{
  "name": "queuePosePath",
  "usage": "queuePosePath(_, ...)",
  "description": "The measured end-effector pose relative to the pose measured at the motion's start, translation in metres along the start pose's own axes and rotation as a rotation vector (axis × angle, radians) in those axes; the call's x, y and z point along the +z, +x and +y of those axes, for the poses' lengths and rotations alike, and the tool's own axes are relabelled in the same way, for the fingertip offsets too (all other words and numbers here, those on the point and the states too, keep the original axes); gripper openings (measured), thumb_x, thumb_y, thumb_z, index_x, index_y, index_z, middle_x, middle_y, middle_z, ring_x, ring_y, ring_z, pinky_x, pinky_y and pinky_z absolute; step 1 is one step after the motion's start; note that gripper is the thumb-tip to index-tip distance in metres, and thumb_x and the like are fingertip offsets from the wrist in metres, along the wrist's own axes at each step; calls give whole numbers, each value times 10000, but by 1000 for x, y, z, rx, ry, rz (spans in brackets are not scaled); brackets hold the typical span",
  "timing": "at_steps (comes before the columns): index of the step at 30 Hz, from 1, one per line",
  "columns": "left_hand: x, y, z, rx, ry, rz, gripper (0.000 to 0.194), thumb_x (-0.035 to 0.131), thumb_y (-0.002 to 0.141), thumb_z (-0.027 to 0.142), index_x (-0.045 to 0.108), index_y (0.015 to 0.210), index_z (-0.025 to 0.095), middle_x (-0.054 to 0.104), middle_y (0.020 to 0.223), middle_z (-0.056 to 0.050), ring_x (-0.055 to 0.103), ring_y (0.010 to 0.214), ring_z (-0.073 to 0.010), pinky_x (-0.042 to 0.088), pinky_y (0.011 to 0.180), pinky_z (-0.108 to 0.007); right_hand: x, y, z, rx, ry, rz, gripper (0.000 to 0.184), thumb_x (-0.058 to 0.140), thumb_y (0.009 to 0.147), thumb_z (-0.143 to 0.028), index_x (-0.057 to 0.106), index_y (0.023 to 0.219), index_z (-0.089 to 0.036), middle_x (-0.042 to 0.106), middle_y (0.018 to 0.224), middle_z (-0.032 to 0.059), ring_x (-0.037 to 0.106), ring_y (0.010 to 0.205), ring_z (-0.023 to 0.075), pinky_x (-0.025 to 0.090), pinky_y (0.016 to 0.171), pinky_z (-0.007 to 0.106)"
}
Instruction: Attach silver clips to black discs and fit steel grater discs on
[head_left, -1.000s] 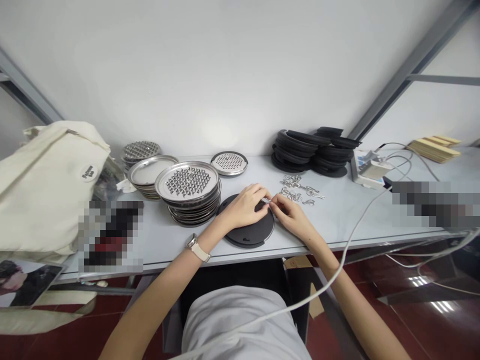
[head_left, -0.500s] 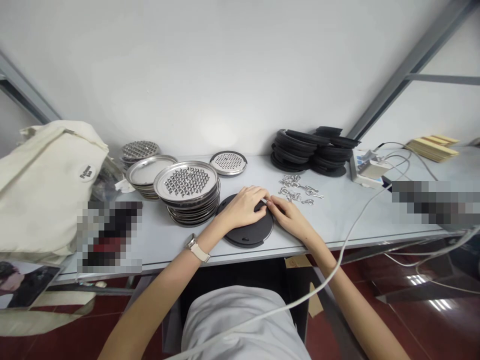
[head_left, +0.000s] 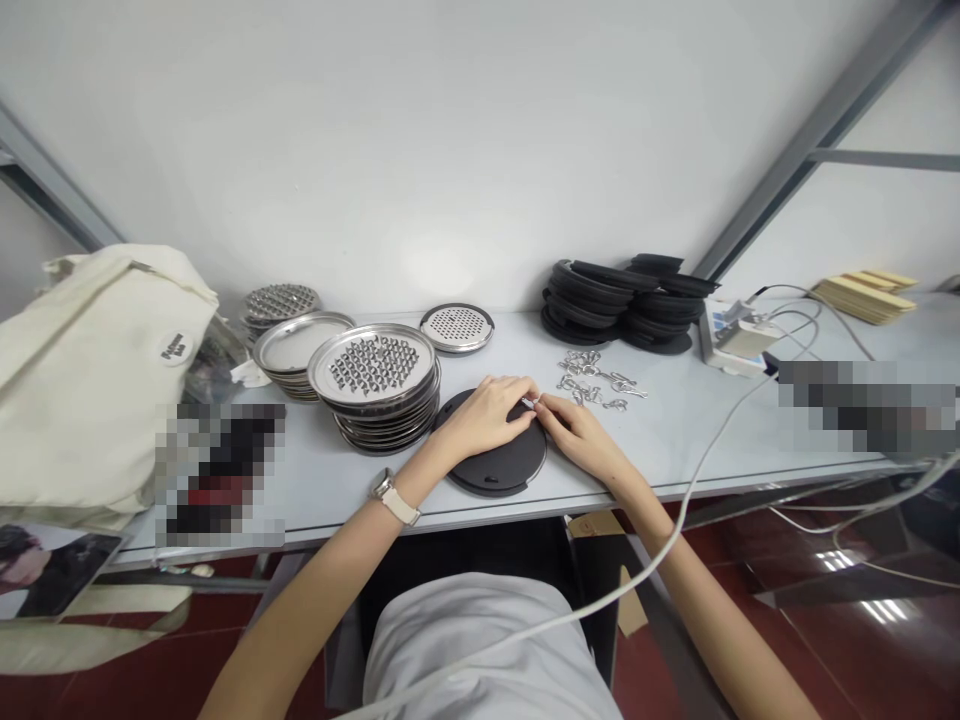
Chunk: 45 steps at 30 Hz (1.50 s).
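Note:
A round black disc [head_left: 499, 462] lies flat on the table close to its front edge. My left hand [head_left: 491, 415] rests over the disc, its thumb and fingers bent together near the right rim. Meeting it there is my right hand [head_left: 577, 435], closed in a pinch. A small shiny metal piece [head_left: 528, 403] shows between the fingertips of both hands; its shape is mostly hidden. Several loose metal clips [head_left: 589, 378] are scattered just beyond my right hand.
Left of the disc stands a stack of round graters [head_left: 375, 370], with metal plates [head_left: 300, 340] behind. A single grater [head_left: 457, 327] lies near the wall. Black rings [head_left: 600, 300] are piled at the back right, beside a power strip [head_left: 739, 345]. A white cable [head_left: 697, 475] crosses in front.
Both hands stay at the disc's right rim with almost no movement. The small metal piece between the fingertips shows slightly more.

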<state>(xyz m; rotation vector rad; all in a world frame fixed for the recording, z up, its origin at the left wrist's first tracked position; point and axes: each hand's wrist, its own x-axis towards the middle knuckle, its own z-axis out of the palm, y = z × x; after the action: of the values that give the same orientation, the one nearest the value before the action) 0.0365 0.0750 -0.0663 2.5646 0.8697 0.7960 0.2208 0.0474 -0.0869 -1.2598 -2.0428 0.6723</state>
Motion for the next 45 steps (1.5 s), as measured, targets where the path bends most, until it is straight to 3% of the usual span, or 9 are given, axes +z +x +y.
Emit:
queuePosePath(9,1,1,-2,13,-146,8,94,519,875,140,524,957,185,620,957,-41,582,925,-182,461,852,-309,0,0,0,13,-20,-7,277,375,972,-317,473,742,-200,560,703,9,517,671,172,376,640,283)
queuePosePath(24,4,2,-6,68,-178,7,126,502,867,102,524,966,177,623,969,-48,586,933,-184,458,869,-315,2,0,3,11,-29,2,285,361,978,-340,470,759,-194,569,722,11,520,673,170,376,645,275)
queuePosePath(40,7,2,-7,29,-202,1,190,522,857,97,504,1031,172,632,1040,-71,609,1000,-191,468,919,-332,1,0,2,3,-10,8,323,367,979,-386,534,790,-185,618,776,29,537,689,175,379,657,281)
queuePosePath(45,7,2,-8,29,-203,5,195,523,860,98,502,1036,177,634,1048,-64,610,1006,-187,467,922,-326,-1,1,2,38,0,-17,369,367,974,-430,508,734,-187,528,665,-6,465,619,150,340,593,265)
